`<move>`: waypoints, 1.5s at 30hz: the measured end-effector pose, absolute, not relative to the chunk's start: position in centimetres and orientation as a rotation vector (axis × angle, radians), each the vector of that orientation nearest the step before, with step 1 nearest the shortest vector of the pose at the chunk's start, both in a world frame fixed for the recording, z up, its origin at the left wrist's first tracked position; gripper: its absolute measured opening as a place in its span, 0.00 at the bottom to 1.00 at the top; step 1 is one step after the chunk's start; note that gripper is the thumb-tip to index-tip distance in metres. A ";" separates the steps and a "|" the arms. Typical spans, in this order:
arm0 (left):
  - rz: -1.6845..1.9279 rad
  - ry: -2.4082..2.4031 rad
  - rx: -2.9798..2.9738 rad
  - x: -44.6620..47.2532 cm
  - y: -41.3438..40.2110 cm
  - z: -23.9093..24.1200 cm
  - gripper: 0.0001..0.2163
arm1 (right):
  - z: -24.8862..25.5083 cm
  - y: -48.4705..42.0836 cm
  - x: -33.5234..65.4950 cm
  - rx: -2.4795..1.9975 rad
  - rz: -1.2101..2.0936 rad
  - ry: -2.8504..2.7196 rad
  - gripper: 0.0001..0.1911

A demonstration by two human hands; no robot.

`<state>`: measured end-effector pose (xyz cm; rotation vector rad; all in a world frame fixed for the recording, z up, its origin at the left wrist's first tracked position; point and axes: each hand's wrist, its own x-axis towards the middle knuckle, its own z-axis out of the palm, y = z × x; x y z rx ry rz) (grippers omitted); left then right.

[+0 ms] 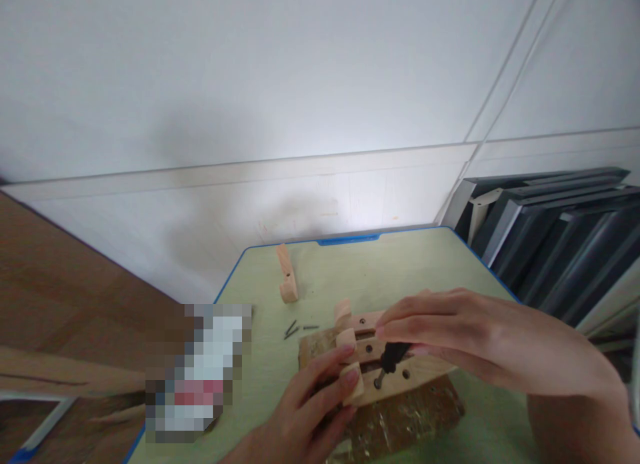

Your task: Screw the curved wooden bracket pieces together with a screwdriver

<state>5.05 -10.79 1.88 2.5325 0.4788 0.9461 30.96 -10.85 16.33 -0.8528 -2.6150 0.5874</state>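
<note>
The right hand (450,331) comes in from the right with its fingers drawn together around a small dark tool (393,356). It looks like a stubby driver, though the blur makes it hard to be sure. The tool stands nearly upright, with its tip down on the front slat of a wooden assembly (425,374). The left hand (310,411) rises from the bottom edge and pinches the left end of that assembly, thumb on the near face and fingers wrapped over the top. The assembly is a few pale slats joined side by side, with holes showing along them. It lies flat on a rough brown board (420,414) near the front of the green table (350,264). It is probably light and stiff: bare softwood that will not bend, but could split near the holes or skid on the board if pressed off-centre. The left end block gives the surest hold, as it is thick, square and clear of the tool. The tool is short and smooth and would need a firm fingertip grip held low. A few loose dark screws (296,329) lie just beyond the board. Farther back a separate wooden piece (287,277) rests well apart from both hands. Dark frames (550,231) lean against the wall to the right of the table.
</note>
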 end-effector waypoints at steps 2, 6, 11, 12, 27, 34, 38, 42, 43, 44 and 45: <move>0.951 0.479 2.537 5.1 -10.8 1.8 0.27 | 16.4 -10.9 31.3 -0.831 0.623 -2.594 0.22; 0.969 0.481 2.550 5.2 -10.8 1.9 0.26 | 16.5 -10.7 31.3 -0.791 0.714 -2.592 0.21; 0.964 0.497 2.569 5.3 -10.9 2.3 0.25 | 16.4 -10.4 31.0 -0.783 0.705 -2.571 0.15; 0.967 0.495 2.571 5.3 -10.9 2.3 0.25 | 16.4 -10.4 30.9 -0.777 0.705 -2.568 0.14; 0.957 0.506 2.556 5.1 -10.8 1.8 0.26 | 16.7 -10.5 30.5 -1.025 0.437 -2.640 0.10; 0.950 0.511 2.562 5.2 -10.8 2.1 0.26 | 16.2 -10.2 30.3 -1.053 0.416 -2.657 0.14; 0.958 0.507 2.568 5.2 -10.9 2.2 0.25 | 15.8 -10.0 30.7 -1.074 0.367 -2.677 0.15; 0.960 0.505 2.571 5.2 -10.9 2.1 0.25 | 15.3 -9.5 30.6 -1.119 0.300 -2.656 0.16; 0.960 0.505 2.566 5.2 -10.9 2.0 0.26 | 15.2 -9.5 30.4 -1.121 0.290 -2.646 0.17; 0.958 0.506 2.559 5.2 -10.9 1.9 0.26 | 15.0 -9.4 30.2 -1.118 0.281 -2.634 0.18; 0.956 0.511 2.553 5.2 -10.8 1.8 0.26 | 14.9 -9.4 30.0 -1.105 0.275 -2.621 0.19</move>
